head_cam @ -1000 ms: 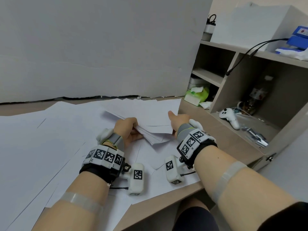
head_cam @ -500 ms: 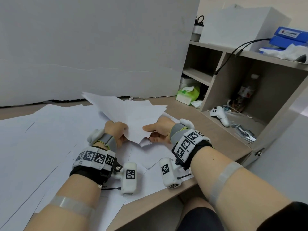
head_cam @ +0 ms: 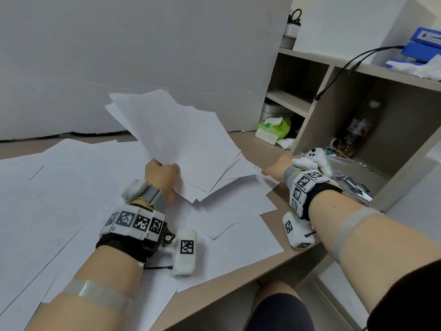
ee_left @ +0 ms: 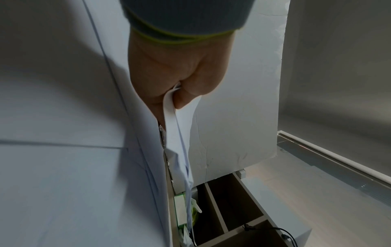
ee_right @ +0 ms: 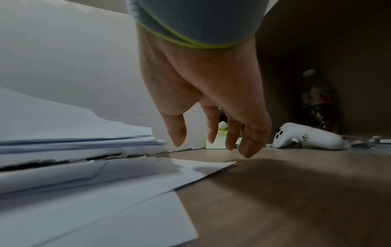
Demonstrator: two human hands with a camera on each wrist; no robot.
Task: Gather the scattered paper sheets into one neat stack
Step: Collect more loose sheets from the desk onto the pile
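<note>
My left hand (head_cam: 164,177) grips a bundle of white paper sheets (head_cam: 181,139) by its near edge and holds it tilted up above the desk. In the left wrist view the thumb and fingers (ee_left: 180,93) pinch the sheet edges (ee_left: 171,117). My right hand (head_cam: 274,169) hovers open to the right, over the bare desk beside the corner of a loose sheet (head_cam: 248,170). Its fingers (ee_right: 232,133) hang relaxed and hold nothing. Several more loose sheets (head_cam: 71,187) lie spread over the desk.
A white board (head_cam: 143,56) stands behind the desk (head_cam: 274,263). An open shelf unit (head_cam: 334,96) on the right holds a green tissue pack (head_cam: 274,130), a white controller (head_cam: 319,161), a bottle (head_cam: 358,130) and a cable. The desk's front edge runs just below my wrists.
My right hand let go of the bundle and moved right toward the shelf. My left hand lifted and tilted the bundle higher.
</note>
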